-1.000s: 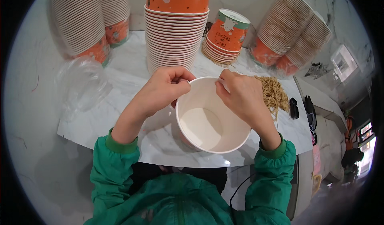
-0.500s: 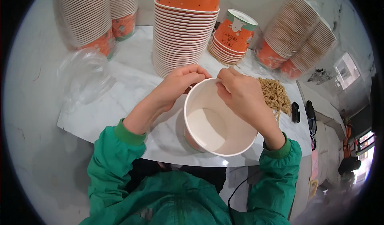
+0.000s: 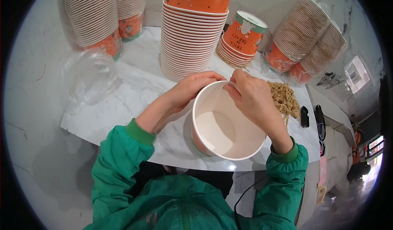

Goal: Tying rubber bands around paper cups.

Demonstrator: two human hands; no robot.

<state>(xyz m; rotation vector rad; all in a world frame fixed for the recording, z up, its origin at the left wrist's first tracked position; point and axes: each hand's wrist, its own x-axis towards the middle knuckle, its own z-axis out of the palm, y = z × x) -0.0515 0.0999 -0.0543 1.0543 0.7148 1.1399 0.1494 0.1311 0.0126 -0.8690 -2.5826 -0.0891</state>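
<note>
A paper bucket [image 3: 215, 134] with a bare white inside stands near the table's front edge, its mouth tipped toward me. My left hand [image 3: 196, 90] is closed against the outside of its far left rim, the fingertips hidden behind the wall. At the far rim, my right hand [image 3: 254, 94] pinches, thumb over the inside edge and the other fingers bent behind. Anything small between the hands behind the rim is out of sight. Just right of my right hand lies a heap of tan twine [image 3: 283, 99].
Behind my hands rises a tall stack of orange upturned buckets [image 3: 190, 42], with a shorter stack [image 3: 241, 38] beside it. Wrapped bucket stacks stand at the back left [image 3: 92, 19] and back right [image 3: 303, 33]. Crumpled clear plastic [image 3: 92, 76] lies left; a small black object [image 3: 304, 116] sits right.
My left hand's fingers have flattened and slid farther behind the rim. The right hand has shifted slightly along it, its thumb still at the inner edge. The whole view has moved a little.
</note>
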